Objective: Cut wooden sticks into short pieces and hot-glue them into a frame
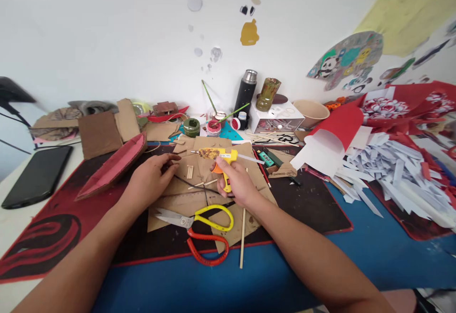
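My right hand [237, 180] grips a yellow glue gun [228, 155] with an orange trigger; its nozzle points left and a clear glue stick juts from the back. My left hand [151, 180] hovers left of the nozzle, fingers curled together; whatever they hold, if anything, is too small to make out. Beneath both hands lie cardboard sheets [256, 199]. Several short wooden sticks [190, 172] form a small group between my hands. Scissors [187, 221] with one yellow and one red handle lie partly spread nearer me, beside a longer wooden stick [242, 241].
A pink-lined cardboard boat [112, 168] and a black phone [37, 175] are at left. Paint jars [191, 128], a black flask [245, 92] and a clear-fronted box [276, 122] stand along the wall. Cut white paper strips [402, 170] pile up at right.
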### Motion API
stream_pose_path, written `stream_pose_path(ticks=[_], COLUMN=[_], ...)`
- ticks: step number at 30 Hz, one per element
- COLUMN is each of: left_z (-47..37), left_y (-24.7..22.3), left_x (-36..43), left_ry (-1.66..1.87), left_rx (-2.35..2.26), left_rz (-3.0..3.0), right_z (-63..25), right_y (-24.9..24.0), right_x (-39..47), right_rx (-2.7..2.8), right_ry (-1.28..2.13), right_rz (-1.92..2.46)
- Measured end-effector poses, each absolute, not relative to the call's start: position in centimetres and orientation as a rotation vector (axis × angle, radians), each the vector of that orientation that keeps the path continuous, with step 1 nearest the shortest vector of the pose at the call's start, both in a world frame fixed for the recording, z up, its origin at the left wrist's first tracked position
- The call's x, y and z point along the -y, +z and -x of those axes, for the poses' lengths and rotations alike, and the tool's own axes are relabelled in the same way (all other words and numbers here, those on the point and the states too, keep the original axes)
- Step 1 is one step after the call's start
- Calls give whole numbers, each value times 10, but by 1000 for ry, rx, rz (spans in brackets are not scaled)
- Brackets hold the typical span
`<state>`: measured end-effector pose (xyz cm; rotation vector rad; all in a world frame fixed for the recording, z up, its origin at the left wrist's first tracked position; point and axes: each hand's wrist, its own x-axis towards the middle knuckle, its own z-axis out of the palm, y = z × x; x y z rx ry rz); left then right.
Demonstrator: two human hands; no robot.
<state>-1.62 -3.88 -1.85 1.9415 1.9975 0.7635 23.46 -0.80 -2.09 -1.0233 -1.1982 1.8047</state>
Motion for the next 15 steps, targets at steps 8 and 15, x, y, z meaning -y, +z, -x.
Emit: stream_pose_path(ticks=[8,15], left_z=[23,17], left_y=[-17,-17], left_x=[37,34], left_ry=[602,534], left_rx=[-1811,-1777], left_rz=[-2126,-2178], right_z=[-234,-234], right_y=[-17,-18], right_x=[11,9], right_rx=[1184,1183], right_ry=[1900,1891], right_rz=[989,1008])
